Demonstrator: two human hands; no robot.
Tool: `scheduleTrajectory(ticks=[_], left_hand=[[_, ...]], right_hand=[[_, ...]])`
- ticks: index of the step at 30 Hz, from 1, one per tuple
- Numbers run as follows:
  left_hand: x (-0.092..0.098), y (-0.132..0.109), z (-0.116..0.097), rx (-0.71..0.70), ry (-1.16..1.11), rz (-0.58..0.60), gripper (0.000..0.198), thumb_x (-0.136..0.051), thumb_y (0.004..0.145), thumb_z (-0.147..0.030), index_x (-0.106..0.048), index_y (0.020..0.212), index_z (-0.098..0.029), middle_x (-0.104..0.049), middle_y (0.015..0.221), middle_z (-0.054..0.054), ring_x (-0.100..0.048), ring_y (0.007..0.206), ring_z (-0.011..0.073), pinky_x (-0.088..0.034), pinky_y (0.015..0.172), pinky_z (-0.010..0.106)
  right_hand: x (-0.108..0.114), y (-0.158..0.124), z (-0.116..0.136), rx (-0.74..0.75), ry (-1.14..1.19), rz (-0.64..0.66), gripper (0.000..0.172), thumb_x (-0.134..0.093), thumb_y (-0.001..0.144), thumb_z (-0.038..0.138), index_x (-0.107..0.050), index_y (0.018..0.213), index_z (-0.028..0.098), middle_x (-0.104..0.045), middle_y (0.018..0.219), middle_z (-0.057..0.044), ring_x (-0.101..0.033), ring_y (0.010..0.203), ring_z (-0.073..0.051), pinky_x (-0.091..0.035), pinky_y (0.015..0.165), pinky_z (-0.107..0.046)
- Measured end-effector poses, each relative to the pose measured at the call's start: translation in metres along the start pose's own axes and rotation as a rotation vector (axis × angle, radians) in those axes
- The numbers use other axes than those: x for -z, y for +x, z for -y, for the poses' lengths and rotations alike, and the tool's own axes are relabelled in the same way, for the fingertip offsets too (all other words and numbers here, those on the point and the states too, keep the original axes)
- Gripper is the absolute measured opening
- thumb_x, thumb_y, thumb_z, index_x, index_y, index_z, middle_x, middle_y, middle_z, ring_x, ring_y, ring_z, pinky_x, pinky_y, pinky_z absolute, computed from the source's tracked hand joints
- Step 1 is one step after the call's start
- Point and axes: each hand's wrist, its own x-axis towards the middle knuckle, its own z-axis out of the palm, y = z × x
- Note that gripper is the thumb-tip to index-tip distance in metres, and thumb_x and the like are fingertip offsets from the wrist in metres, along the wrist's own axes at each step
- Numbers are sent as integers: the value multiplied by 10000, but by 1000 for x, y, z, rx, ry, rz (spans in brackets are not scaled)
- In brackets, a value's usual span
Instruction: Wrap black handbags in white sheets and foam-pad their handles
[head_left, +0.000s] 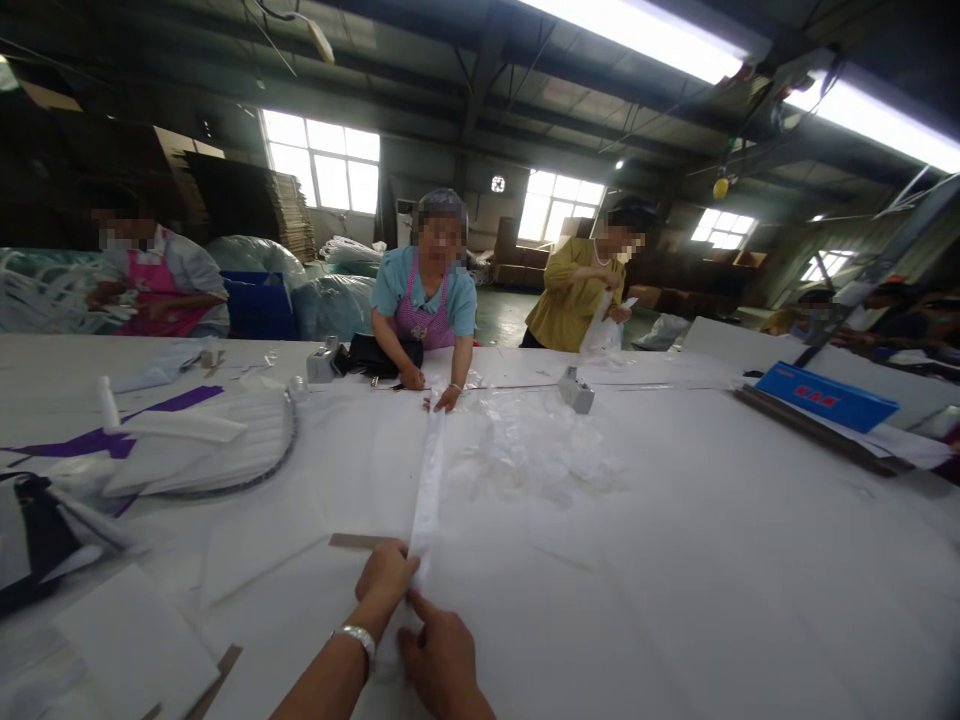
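A long, narrow strip of thin white material [426,510] stretches away from me across the white table. At its near end, my left hand [387,576], with a silvery band on the wrist, is closed on the strip. A flat grey strip [354,541] sticks out to the left of this hand; I cannot tell whether the hand touches it. My right hand [444,645] is just below and to the right, fingers bent and pinching the strip's near end. Across the table, another person's hands [447,398] are at the far end of the strip.
Thin clear plastic pieces [551,445] lie to the right of the strip. Two grey tape dispensers [576,390] [324,362] stand toward the far side. White foam sheets [217,450] and purple strips [161,415] are at left, a blue box [825,397] at right. Other people work around the table.
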Motion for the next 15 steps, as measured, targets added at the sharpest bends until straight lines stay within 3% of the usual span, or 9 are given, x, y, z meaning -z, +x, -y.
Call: scheduleTrajectory(ticks=[5,10,15], left_hand=[[-8,8,6,-80,-138,10,211,-662,906,-343,-644,824,-150,-672,841,7,-655,870,190,-526,860,401],[-13,14,17,-58,-396,114,208,-635,934,-320,-636,837,-136,-647,766,-23,-646,718,145,-549,691,306],[-15,17,27,39,-615,253,168,-601,960,-289,-638,914,-131,-646,771,-20,-622,641,113,-545,620,268]], right_hand=[[5,-3,2,-15,0,21,520,-612,836,196,-597,1346,297,-770,856,-51,-723,890,-270,-542,847,-377],[5,-3,1,1,1,4,498,-620,838,228,-614,1329,305,-762,842,-49,-712,884,-284,-541,833,-386],[-7,-26,-28,30,104,-82,516,-593,853,289,-580,1368,297,-713,675,-13,-682,667,-224,-538,699,-298]])
